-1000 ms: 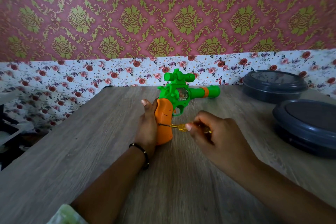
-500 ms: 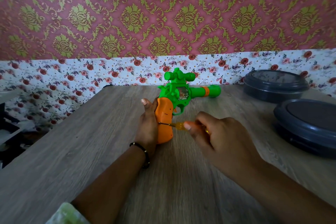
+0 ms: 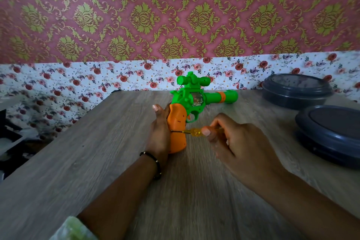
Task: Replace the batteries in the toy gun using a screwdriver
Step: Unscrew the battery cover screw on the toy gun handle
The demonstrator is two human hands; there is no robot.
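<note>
From my feed the toy gun (image 3: 194, 103) stands on its orange grip (image 3: 177, 130) mid-table, green barrel pointing right, toward the wall end of the wooden table (image 3: 78, 161). The left hand (image 3: 159, 132) is wrapped round the grip's left side, steadying it. The right hand (image 3: 237, 142) pinches the yellow-handled screwdriver (image 3: 194, 132) between thumb and fingers — its thin shaft lies level, tip touching the right face of the grip. Two dark grey lidded containers (image 3: 331, 130) sit at the right edge, well apart from the gun.
</note>
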